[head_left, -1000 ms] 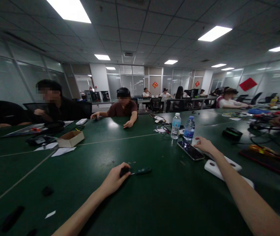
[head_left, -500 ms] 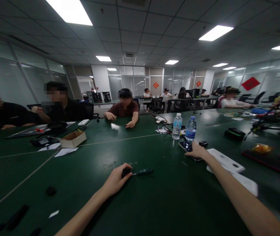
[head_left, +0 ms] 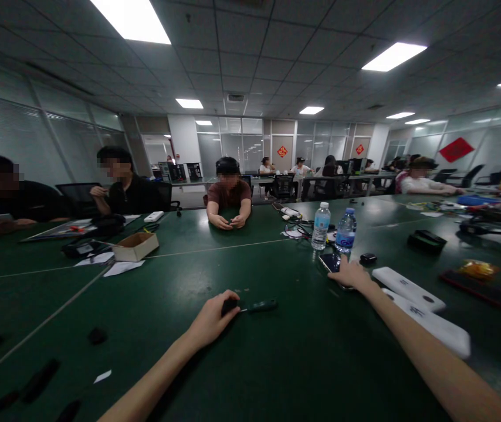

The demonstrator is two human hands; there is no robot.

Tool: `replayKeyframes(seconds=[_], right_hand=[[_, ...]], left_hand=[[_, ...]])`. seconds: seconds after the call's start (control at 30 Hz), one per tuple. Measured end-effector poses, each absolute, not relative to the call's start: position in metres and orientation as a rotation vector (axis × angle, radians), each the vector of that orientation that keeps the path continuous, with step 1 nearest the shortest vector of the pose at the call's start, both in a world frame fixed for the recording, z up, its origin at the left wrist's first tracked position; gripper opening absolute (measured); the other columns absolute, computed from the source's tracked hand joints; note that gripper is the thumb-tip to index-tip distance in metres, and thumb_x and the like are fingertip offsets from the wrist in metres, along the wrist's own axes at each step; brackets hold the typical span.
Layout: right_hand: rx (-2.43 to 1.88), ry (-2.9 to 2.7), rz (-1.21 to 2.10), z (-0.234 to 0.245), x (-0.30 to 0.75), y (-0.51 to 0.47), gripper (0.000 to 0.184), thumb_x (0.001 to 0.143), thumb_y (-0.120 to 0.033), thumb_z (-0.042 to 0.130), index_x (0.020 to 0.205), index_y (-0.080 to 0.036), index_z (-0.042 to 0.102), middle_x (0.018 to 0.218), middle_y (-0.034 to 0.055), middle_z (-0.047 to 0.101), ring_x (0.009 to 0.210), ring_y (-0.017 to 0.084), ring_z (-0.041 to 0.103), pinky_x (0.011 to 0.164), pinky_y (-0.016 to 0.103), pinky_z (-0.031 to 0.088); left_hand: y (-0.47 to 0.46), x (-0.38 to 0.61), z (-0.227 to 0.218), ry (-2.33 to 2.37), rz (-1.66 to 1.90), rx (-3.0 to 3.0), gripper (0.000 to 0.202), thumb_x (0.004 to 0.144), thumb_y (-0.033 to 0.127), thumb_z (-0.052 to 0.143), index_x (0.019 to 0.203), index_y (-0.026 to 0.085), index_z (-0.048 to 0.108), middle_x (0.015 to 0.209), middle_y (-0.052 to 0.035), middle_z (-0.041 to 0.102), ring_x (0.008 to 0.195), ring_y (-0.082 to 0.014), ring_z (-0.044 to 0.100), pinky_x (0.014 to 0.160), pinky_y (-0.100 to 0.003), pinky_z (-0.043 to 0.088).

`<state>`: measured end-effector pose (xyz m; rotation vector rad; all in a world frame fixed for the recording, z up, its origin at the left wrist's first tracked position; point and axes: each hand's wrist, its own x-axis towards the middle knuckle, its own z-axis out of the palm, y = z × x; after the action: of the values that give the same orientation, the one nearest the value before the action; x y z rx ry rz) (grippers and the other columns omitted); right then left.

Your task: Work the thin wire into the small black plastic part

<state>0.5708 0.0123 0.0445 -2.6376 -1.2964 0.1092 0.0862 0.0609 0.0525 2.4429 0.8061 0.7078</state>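
Observation:
My left hand (head_left: 212,319) rests on the green table, its fingers closed round a small black object (head_left: 229,306) whose kind I cannot make out. A screwdriver (head_left: 263,305) with a dark green handle lies just right of those fingers, its shaft pointing at them. Farther right, my right hand (head_left: 352,273) reaches over a smartphone (head_left: 330,262) lying face up, with outstretched fingers touching its screen. Part of the phone is hidden under the hand. Behind it stand two water bottles, one clear with a light blue label (head_left: 320,227) and one bluish (head_left: 345,231).
Two white devices (head_left: 409,288) lie by my right forearm, near a small black case (head_left: 368,258). An open cardboard box (head_left: 135,247) and papers sit at the left. Dark pieces (head_left: 97,335) lie at the near left. A person (head_left: 228,199) sits across the table.
The view has shifted slightly, moving things a little rightward. The person opposite has brought both hands together. My left hand still holds the black object; my right hand stays at the smartphone.

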Motion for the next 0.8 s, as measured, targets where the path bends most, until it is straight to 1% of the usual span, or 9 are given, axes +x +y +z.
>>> replayKeyframes(seconds=[0.2, 0.33, 0.4, 0.47, 0.57, 0.67, 0.73, 0.8], right_hand=[[-2.620, -1.291, 0.119, 0.044, 0.566, 0.014, 0.096, 0.065, -0.071, 0.063, 0.135, -0.013, 0.033, 0.125, 0.0285, 0.047, 0.116, 0.046, 0.048, 0.087, 0.055, 0.041], [-2.590, -1.281, 0.138, 0.043, 0.568, 0.015, 0.105, 0.061, -0.076, 0.063, 0.137, -0.012, 0.031, 0.128, 0.0290, 0.046, 0.117, 0.047, 0.047, 0.088, 0.056, 0.040], [-2.555, -1.275, 0.167, 0.046, 0.573, 0.016, 0.109, 0.060, -0.080, 0.061, 0.139, -0.011, 0.030, 0.129, 0.0282, 0.047, 0.116, 0.046, 0.049, 0.089, 0.054, 0.041], [-2.509, -1.270, 0.203, 0.051, 0.580, 0.016, 0.107, 0.063, -0.082, 0.056, 0.138, -0.010, 0.031, 0.129, 0.0274, 0.048, 0.114, 0.044, 0.051, 0.089, 0.052, 0.042], [-2.438, -1.272, 0.248, 0.062, 0.593, 0.012, 0.092, 0.074, -0.074, 0.054, 0.136, -0.009, 0.035, 0.128, 0.0254, 0.051, 0.115, 0.041, 0.052, 0.091, 0.047, 0.042], [-2.343, -1.297, 0.358, 0.071, 0.604, 0.003, 0.076, 0.082, -0.062, 0.055, 0.137, -0.013, 0.036, 0.118, 0.0175, 0.061, 0.108, 0.034, 0.058, 0.088, 0.041, 0.045], [-2.273, -1.317, 0.463, 0.074, 0.609, -0.004, 0.069, 0.085, -0.053, 0.056, 0.138, -0.014, 0.036, 0.113, 0.0138, 0.065, 0.101, 0.030, 0.062, 0.084, 0.037, 0.047], [-2.210, -1.330, 0.567, 0.074, 0.612, -0.010, 0.066, 0.085, -0.045, 0.057, 0.139, -0.014, 0.034, 0.113, 0.0126, 0.065, 0.098, 0.027, 0.063, 0.079, 0.033, 0.049]], left_hand=[[0.060, 0.086, 0.053, 0.825, 0.703, 2.443, 0.023, 0.091, 0.034, 0.050, 0.109, 0.022, 0.057, 0.106, -0.0055, 0.065, 0.097, -0.0222, 0.061, 0.085, -0.037, 0.048], [0.061, 0.085, 0.052, 0.834, 0.700, 2.435, 0.023, 0.091, 0.035, 0.050, 0.109, 0.022, 0.057, 0.107, -0.0053, 0.064, 0.098, -0.0224, 0.061, 0.085, -0.037, 0.049], [0.062, 0.085, 0.051, 0.834, 0.702, 2.440, 0.023, 0.091, 0.036, 0.050, 0.109, 0.023, 0.057, 0.107, -0.0051, 0.065, 0.098, -0.0225, 0.061, 0.085, -0.037, 0.049], [0.062, 0.085, 0.050, 0.833, 0.707, 2.442, 0.023, 0.091, 0.036, 0.050, 0.108, 0.023, 0.057, 0.107, -0.0051, 0.065, 0.098, -0.0227, 0.061, 0.085, -0.037, 0.049], [0.064, 0.085, 0.048, 0.829, 0.705, 2.437, 0.023, 0.091, 0.036, 0.050, 0.109, 0.023, 0.057, 0.107, -0.0053, 0.064, 0.098, -0.0231, 0.061, 0.086, -0.038, 0.049], [0.065, 0.086, 0.046, 0.830, 0.705, 2.431, 0.023, 0.091, 0.036, 0.051, 0.109, 0.023, 0.058, 0.107, -0.0051, 0.065, 0.097, -0.0229, 0.061, 0.085, -0.038, 0.049], [0.065, 0.086, 0.046, 0.831, 0.707, 2.428, 0.024, 0.091, 0.036, 0.051, 0.109, 0.022, 0.058, 0.106, -0.0049, 0.065, 0.097, -0.0226, 0.062, 0.085, -0.038, 0.049], [0.064, 0.086, 0.048, 0.832, 0.700, 2.426, 0.025, 0.091, 0.036, 0.050, 0.110, 0.022, 0.057, 0.108, -0.0053, 0.065, 0.098, -0.0227, 0.061, 0.086, -0.038, 0.049]])
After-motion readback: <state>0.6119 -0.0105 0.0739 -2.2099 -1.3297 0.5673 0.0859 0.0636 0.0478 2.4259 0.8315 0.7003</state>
